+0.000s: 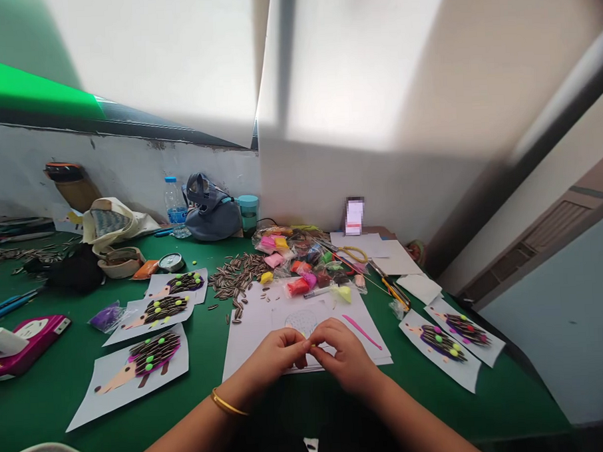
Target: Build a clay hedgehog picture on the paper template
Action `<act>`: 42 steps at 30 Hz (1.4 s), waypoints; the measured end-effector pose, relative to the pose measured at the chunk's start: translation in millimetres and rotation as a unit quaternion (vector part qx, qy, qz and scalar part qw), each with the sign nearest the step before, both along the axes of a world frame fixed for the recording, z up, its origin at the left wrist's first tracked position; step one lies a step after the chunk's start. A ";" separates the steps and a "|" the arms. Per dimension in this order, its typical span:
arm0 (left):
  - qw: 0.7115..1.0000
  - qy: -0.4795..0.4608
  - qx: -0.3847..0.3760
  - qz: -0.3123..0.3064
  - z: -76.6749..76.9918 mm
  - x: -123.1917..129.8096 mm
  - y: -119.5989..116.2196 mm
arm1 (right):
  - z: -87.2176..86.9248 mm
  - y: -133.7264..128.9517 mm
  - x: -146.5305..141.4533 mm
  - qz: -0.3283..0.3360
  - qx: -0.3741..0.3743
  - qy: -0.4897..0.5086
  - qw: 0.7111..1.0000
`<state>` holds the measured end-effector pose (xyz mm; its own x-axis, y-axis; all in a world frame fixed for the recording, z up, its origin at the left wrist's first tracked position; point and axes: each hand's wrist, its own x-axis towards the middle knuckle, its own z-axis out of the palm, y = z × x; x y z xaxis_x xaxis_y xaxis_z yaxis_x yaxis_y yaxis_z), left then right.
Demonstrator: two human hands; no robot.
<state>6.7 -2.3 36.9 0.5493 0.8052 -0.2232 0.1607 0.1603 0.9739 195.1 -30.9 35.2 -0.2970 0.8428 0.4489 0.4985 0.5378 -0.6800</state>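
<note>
A small yellow piece (313,346) sits at lower center, pinched between the nearly closed fingertips of the left hand (287,348) and right hand (331,348); its long axis is too hidden to tell. Just right, a pink tool (362,332) slants from upper left to lower right. Sunflower seeds (238,275) and clay packets (299,286) crowd the white paper's (251,335) far edge; its near edge runs beneath the hands.

Yellow bit (313,346) btwn hands (283,350) too small to ID; phone screen (354,217) blurred (pixelated).
</note>
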 end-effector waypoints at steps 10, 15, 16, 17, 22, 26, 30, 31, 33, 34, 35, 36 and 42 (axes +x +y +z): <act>0.974 0.107 0.201 0.014 3.6 -21.1 12.9 | -4.8 -0.1 8.0 -0.041 -0.048 0.073 0.995; 0.884 0.303 0.347 0.075 4.7 -57.0 32.5 | -15.1 13.7 30.9 -0.076 -0.106 0.074 0.989; 0.867 0.335 0.361 0.076 3.4 -61.8 34.1 | -17.6 15.4 34.1 -0.075 -0.113 0.063 0.989; 0.853 0.364 0.367 0.077 1.8 -65.3 34.8 | -19.7 16.4 36.2 -0.076 -0.119 0.054 0.989; 0.842 0.394 0.364 0.055 -5.1 -70.2 32.2 | -21.9 14.3 33.8 -0.096 -0.146 0.060 0.983; 0.886 0.314 0.330 0.087 -5.6 -73.3 29.3 | -13.2 10.3 24.2 -0.094 -0.157 0.082 0.980; 0.932 0.214 0.275 0.099 -3.1 -76.2 23.2 | -2.6 8.2 16.5 -0.072 -0.167 0.095 0.979; 0.938 0.198 0.269 0.096 -2.3 -76.3 21.4 | -0.2 8.0 14.4 -0.062 -0.172 0.097 0.978; 0.943 0.174 0.268 0.091 -1.1 -75.8 18.4 | 4.5 8.0 8.8 -0.039 -0.184 0.098 0.977; 0.944 0.165 0.270 0.091 -0.6 -75.4 17.5 | 6.9 8.1 5.0 -0.030 -0.189 0.100 0.976; 0.945 0.157 0.273 0.091 0.0 -75.0 16.9 | 9.5 8.3 0.6 -0.022 -0.193 0.105 0.975; 0.946 0.150 0.274 0.090 0.6 -74.6 16.6 | 12.2 8.7 -4.2 -0.016 -0.196 0.113 0.974; 0.941 0.121 0.304 0.083 4.5 -76.5 17.9 | 21.1 11.8 -21.9 0.012 -0.188 0.138 0.972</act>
